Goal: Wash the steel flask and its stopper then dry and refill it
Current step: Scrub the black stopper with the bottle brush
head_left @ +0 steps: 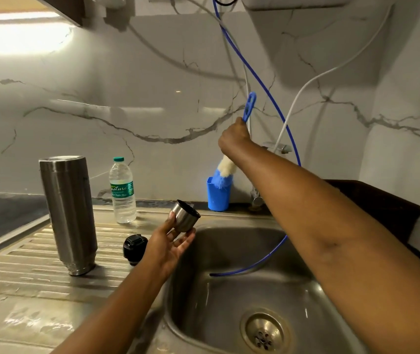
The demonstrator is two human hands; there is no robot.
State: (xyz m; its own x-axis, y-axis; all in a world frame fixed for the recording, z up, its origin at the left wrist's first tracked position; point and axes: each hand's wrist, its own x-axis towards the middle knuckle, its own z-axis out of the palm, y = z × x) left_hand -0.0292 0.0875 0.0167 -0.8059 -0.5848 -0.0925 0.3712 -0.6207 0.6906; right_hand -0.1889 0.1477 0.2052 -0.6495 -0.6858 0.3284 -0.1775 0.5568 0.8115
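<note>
The tall steel flask (67, 213) stands upside down on the ribbed draining board (20, 256), left of the sink. Its black stopper (135, 249) lies on the board beside my left wrist. My left hand (170, 245) holds the small steel cup lid (185, 216) between thumb and fingers, tilted, its dark opening facing up and right, at the sink's left rim. My right hand (233, 137) grips the blue handle of a bottle brush (225, 171) up by the back wall. The brush's white and blue bristles hang into a blue cup (218, 196).
A clear plastic water bottle (122, 191) with a green cap stands behind the stopper. The steel sink (242, 290) holds a drain (263, 333) and the end of a blue hose (262, 261) looping down from the wall. The tap (278, 148) is mostly hidden behind my right arm.
</note>
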